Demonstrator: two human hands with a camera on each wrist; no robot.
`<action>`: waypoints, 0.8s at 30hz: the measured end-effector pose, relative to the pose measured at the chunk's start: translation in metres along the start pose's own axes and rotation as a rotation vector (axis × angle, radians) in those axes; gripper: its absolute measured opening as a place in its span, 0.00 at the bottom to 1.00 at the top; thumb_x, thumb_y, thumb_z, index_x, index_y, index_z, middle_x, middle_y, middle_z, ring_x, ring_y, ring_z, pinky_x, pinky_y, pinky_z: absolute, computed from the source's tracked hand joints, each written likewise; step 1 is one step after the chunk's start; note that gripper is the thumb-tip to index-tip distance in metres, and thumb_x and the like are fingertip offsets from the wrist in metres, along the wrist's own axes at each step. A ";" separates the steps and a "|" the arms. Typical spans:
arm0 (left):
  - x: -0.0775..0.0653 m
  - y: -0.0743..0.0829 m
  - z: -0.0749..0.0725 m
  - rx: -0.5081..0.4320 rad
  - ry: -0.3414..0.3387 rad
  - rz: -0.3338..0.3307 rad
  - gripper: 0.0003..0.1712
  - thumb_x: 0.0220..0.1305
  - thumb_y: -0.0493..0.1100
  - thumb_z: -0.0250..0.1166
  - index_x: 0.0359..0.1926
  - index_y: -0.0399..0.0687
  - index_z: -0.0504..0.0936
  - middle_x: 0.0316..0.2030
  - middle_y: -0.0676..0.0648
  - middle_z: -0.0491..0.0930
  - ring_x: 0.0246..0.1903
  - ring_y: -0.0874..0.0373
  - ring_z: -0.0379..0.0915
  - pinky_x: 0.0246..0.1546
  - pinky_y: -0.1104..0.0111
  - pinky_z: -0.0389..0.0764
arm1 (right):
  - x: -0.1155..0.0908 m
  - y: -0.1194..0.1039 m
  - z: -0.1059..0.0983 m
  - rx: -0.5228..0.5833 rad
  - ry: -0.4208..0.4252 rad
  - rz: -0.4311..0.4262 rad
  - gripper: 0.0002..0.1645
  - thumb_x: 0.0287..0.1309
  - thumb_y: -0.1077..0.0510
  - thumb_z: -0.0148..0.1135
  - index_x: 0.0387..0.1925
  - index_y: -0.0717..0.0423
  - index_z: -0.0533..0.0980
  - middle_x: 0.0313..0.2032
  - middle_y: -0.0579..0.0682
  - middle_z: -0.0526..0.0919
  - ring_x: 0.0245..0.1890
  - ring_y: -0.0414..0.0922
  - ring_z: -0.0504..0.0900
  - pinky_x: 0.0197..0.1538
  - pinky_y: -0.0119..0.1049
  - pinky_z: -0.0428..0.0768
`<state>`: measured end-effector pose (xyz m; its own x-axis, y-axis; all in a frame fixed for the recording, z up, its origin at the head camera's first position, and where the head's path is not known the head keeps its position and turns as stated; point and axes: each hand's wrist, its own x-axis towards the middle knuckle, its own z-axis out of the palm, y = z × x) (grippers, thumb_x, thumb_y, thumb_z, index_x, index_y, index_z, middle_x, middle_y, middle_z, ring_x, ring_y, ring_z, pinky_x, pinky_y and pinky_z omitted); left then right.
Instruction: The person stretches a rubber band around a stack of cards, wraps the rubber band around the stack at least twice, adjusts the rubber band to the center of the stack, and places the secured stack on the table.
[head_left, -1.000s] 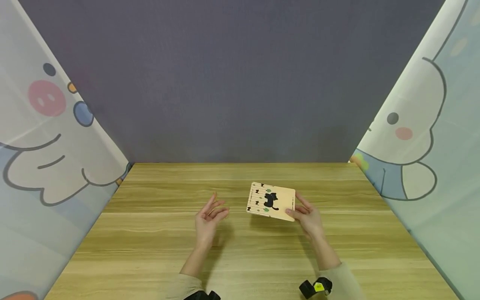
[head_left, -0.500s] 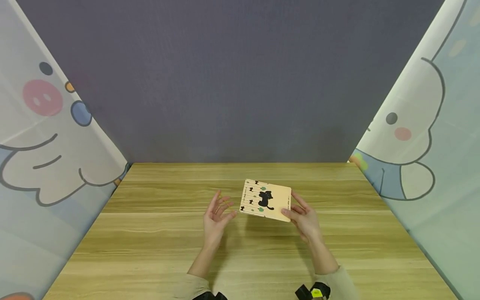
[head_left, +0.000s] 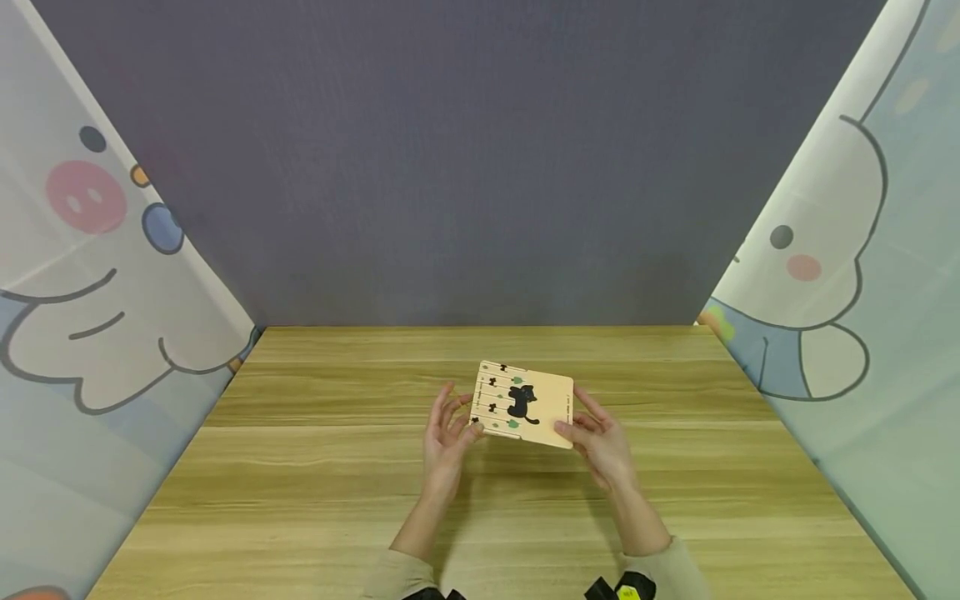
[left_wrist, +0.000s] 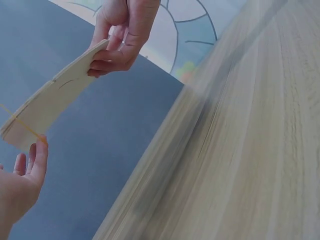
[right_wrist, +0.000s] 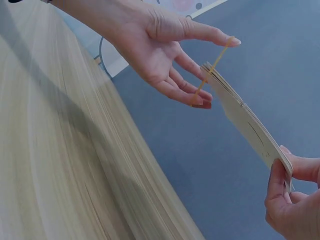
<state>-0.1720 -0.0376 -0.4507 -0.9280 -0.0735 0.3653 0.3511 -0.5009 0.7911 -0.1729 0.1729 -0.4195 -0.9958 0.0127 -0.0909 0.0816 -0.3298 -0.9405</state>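
Observation:
A cream notepad [head_left: 551,404] with a black cat on its cover is held tilted above the table. My right hand [head_left: 607,446] pinches its right end, thumb on top and fingers underneath. At the other end is my left hand [head_left: 446,446], thumb and fingers spread apart. A thin yellow rubber band [right_wrist: 222,53] is stretched between that thumb and the fingertips. In the right wrist view the band crosses the notepad's far end, where several thin layers show at the edge. From the left wrist view, the pale underside [left_wrist: 65,97] shows a slight bend.
A wooden table [head_left: 300,483] lies under both hands, their shadows falling on it. Behind it rises a dark grey panel [head_left: 480,167]. Cartoon-printed curtains [head_left: 90,350] hang on both sides. Dark straps [head_left: 637,583] sit at the sleeve cuffs.
My left hand has moved right, up to the notepad's left end, with its fingers spreading. The right hand has carried the notepad a little to the left.

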 end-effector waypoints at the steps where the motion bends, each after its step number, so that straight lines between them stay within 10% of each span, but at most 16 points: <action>1: 0.000 0.001 0.001 -0.005 0.005 -0.016 0.40 0.49 0.26 0.62 0.63 0.42 0.56 0.52 0.28 0.60 0.43 0.52 0.69 0.41 0.68 0.76 | 0.000 0.000 0.000 -0.001 -0.007 0.003 0.42 0.46 0.78 0.57 0.63 0.57 0.57 0.29 0.48 0.79 0.27 0.40 0.77 0.26 0.22 0.73; 24: 0.041 0.020 -0.019 0.147 -0.229 -0.184 0.41 0.48 0.27 0.61 0.63 0.39 0.54 0.54 0.31 0.61 0.51 0.42 0.62 0.49 0.62 0.70 | -0.009 -0.010 -0.001 -0.315 -0.198 -0.050 0.40 0.41 0.75 0.63 0.59 0.69 0.60 0.39 0.60 0.71 0.33 0.43 0.73 0.37 0.27 0.77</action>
<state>-0.2052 -0.0670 -0.4298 -0.9312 0.2109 0.2972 0.2098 -0.3566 0.9104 -0.1650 0.1766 -0.4095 -0.9851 -0.1716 -0.0058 0.0105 -0.0264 -0.9996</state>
